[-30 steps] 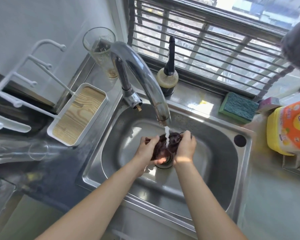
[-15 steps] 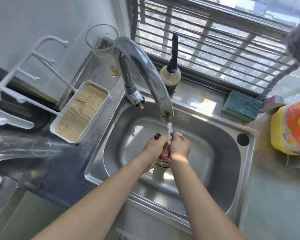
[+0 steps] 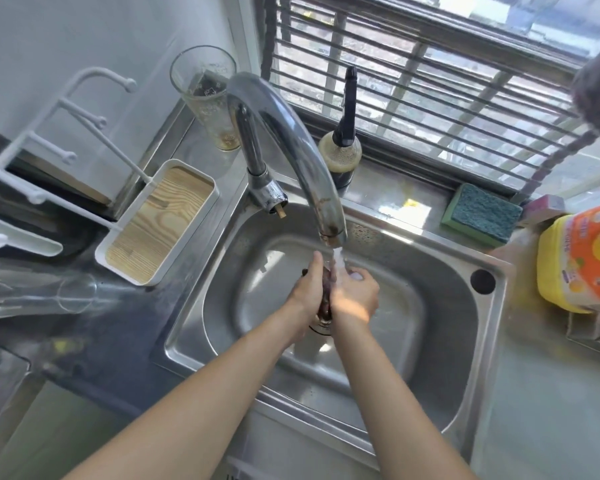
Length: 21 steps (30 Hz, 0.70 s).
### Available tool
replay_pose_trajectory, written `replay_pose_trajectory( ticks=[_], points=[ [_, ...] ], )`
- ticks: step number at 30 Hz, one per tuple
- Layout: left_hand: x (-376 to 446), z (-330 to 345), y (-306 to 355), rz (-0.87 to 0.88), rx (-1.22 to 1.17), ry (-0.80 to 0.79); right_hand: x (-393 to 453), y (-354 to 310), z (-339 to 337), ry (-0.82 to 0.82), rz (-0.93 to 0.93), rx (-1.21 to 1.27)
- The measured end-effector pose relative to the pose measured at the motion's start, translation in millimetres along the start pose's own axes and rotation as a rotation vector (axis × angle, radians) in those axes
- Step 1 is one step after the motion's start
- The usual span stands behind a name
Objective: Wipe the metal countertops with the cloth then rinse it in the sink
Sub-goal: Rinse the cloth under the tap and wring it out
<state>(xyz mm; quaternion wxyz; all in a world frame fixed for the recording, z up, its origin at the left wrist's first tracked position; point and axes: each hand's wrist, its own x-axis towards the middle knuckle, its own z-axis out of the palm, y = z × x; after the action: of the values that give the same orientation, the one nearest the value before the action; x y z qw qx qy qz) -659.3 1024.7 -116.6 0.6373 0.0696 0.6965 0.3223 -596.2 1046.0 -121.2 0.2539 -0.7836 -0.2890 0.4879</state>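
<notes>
The cloth [image 3: 327, 292] is pressed between the left hand [image 3: 307, 287] and right hand [image 3: 355, 297], under the tap [image 3: 312, 174] stream in the sink [image 3: 440, 306]. Both grips hold it tightly. Hard squeezing could splash water onto the wiped desk [image 3: 548, 393].

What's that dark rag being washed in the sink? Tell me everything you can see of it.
The cloth is dark, brownish-maroon, looks wet and is bunched up. Only a narrow strip shows, squeezed between the left hand and the right hand, with a small dark edge poking out past the left hand. It sits over the drain of the steel sink, right under the running water from the tap.
</notes>
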Motion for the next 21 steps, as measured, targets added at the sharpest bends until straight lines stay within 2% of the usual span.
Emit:
replay_pose_trajectory(
  ticks=[2,4,8,9,11,14,16,18,21],
  points=[
    [1,-3,-4,0.039,0.079,0.025,13,-9,-1,0.005,-0.008,0.010],
    [4,-8,-2,0.015,0.043,0.030,0,-11,0,0.043,-0.039,-0.021],
    [7,-22,7,-0.060,-0.186,0.040,-60,4,3,-0.004,-0.332,-0.029],
    [4,-22,4,-0.060,-0.184,0.049,-57,4,3,-0.008,-0.316,-0.046],
    [-4,-14,-5,-0.001,-0.077,0.087,-26,-1,4,-0.006,-0.143,-0.133],
    [-11,-3,-11,0.098,0.131,0.019,15,-10,-1,-0.017,0.011,-0.116],
    [-3,-8,-4,0.115,0.177,0.023,-3,-5,0,-0.013,-0.088,-0.139],
    [6,-19,3,0.081,0.060,0.050,-35,6,1,-0.049,-0.214,-0.135],
    [-4,-20,3,0.055,0.120,0.051,-31,6,1,-0.053,-0.186,-0.154]
  ],
)
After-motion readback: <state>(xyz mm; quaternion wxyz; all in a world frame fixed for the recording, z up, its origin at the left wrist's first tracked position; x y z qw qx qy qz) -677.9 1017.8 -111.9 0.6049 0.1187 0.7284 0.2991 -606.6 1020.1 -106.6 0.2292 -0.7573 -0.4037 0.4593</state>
